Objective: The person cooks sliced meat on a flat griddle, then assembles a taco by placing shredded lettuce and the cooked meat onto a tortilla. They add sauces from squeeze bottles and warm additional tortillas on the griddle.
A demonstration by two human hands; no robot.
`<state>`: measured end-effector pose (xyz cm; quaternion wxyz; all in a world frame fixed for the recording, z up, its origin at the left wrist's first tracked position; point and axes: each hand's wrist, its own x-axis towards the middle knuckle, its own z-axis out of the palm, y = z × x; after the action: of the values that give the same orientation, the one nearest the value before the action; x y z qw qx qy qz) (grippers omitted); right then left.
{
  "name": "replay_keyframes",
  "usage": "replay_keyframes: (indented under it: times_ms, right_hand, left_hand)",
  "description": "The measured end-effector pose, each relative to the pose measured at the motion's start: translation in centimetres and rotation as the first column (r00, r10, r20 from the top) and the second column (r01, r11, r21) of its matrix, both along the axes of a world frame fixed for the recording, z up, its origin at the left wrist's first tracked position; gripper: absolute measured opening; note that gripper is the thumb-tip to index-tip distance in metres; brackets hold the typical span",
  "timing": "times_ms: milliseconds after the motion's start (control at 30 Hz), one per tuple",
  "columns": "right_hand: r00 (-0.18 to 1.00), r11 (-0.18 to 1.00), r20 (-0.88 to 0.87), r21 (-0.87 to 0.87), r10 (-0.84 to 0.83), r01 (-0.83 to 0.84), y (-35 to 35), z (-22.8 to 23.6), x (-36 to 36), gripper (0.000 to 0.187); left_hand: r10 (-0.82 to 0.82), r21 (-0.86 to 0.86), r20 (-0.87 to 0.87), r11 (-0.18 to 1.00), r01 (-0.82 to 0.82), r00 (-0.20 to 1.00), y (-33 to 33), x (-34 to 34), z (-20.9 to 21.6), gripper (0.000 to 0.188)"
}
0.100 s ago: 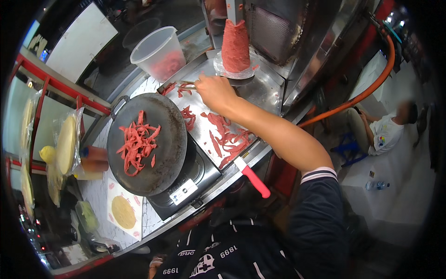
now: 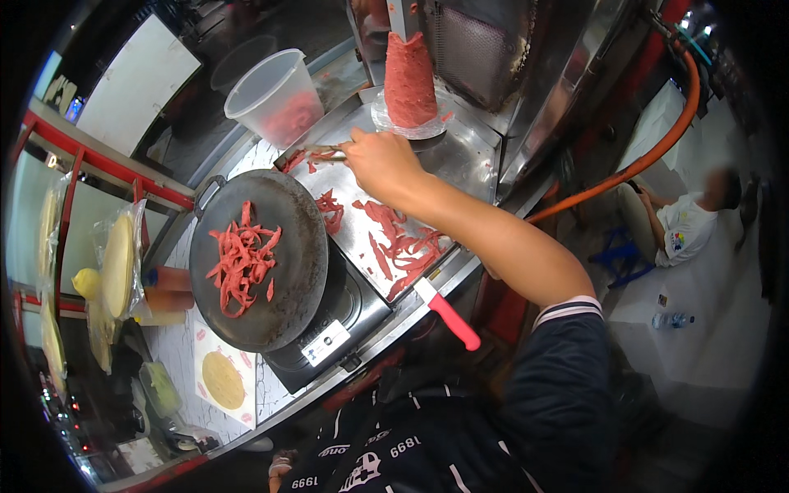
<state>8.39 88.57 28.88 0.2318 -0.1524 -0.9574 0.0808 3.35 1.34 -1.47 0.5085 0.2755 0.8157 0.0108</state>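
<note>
My right hand (image 2: 380,160) is closed around metal tongs (image 2: 327,154) over the far left corner of a steel tray (image 2: 460,156). The tongs' tips are among red meat strips there; whether they grip any is hard to see. More meat strips (image 2: 382,218) lie along the tray's near side. To the left, a round black griddle pan (image 2: 300,271) sits on a portable gas stove (image 2: 362,304), with a heap of meat strips (image 2: 242,255) on it. My left hand (image 2: 281,464) shows only in part at the lower edge, low beside my body, its fingers unclear.
A red-handled knife (image 2: 452,316) juts over the tray's near edge. A cone of meat (image 2: 409,82) stands at the tray's back. Beyond is a clear plastic tub (image 2: 275,94). A flatbread (image 2: 223,380) lies on paper at left. An orange hose (image 2: 641,168) hangs right, near a seated person (image 2: 690,222).
The tongs' tips have shifted a little left over the meat strips in the tray's far corner. The whole view has moved slightly.
</note>
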Motion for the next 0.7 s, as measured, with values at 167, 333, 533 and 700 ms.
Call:
replay_keyframes:
  times_ms: [167, 333, 533, 700]
  right_hand:
    - [0.969, 0.997, 0.237, -0.038, 0.073, -0.066, -0.6, 0.1, 0.5, 0.013]
    - [0.995, 0.999, -0.101, -0.017, 0.026, -0.028, -1.6, -0.5, -0.4, 0.013]
    - [0.993, 0.996, 0.104, -0.074, 0.061, -0.054, -1.7, -1.7, -0.3, 0.014]
    - [0.991, 0.998, -0.129, -0.062, -0.026, 0.018, -1.4, -0.9, -1.0, 0.013]
  left_hand:
    - [-0.195, -0.118, -0.04, 0.975, 0.19, 0.98, 1.5, -0.9, 1.0, 0.055]
    - [-0.368, -0.213, -0.026, 0.911, 0.354, 0.93, 2.6, -1.6, 2.8, 0.05]
    - [-0.303, -0.063, -0.116, 0.953, 0.297, 0.946, 3.8, -2.4, 3.6, 0.04]
    - [-0.327, -0.139, -0.099, 0.94, 0.312, 0.94, 5.2, -3.3, 3.2, 0.037]
